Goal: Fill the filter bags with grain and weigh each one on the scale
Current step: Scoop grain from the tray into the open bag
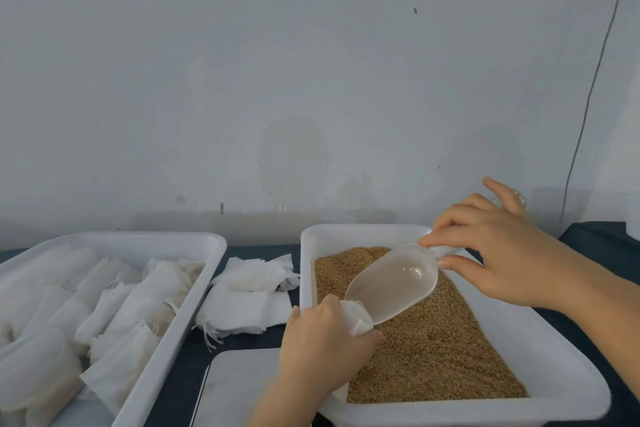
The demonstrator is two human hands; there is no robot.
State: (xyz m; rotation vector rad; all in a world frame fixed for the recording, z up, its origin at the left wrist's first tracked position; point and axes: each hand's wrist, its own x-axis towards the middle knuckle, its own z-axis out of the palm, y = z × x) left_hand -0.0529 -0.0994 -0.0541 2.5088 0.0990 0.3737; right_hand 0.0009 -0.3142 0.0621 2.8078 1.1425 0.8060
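Observation:
A white tray (547,340) on the right holds brown grain (440,350). My left hand (318,347) grips a white filter bag (356,317) over the tray's near-left part, its mouth facing up and right. My right hand (498,253) pinches the handle of a clear plastic scoop (391,282), tilted down with its lip at the bag's mouth. The scoop looks nearly empty. The white scale (242,388) lies at the bottom centre, partly behind my left forearm.
A second white tray (204,288) on the left holds several filled filter bags (114,315). A pile of empty bags (249,298) lies on the dark tabletop between the trays. A grey wall stands behind, with a cable (588,107) hanging at the right.

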